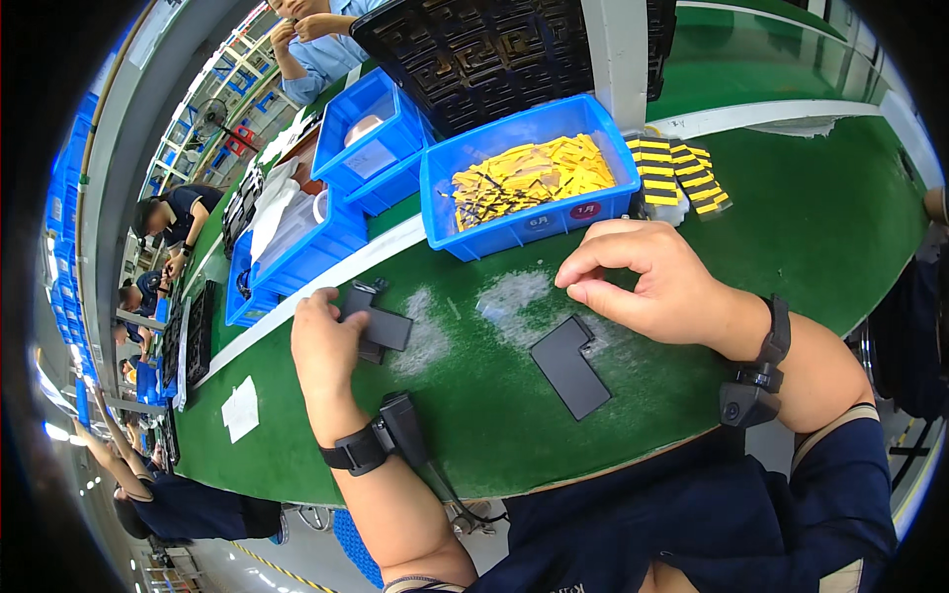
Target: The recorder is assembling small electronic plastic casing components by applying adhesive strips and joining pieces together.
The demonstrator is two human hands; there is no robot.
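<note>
The left hand (326, 341), left of centre, curls against dark parts (390, 329); whether it grips cannot be told. The right hand (569, 289) forms a narrow pinch, contents indiscernible. Below it, a dark L-shaped part (571, 373) lies on the green desk (494, 455), near frame centre.

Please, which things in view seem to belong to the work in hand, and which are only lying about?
Seem to belong:
- dark pieces at the left hand
- dark angled piece near the right hand
- yellow strips in the blue bin, probably

Seem only lying about:
- white paper, left on the green table
- whitish scraps between the hands
</note>
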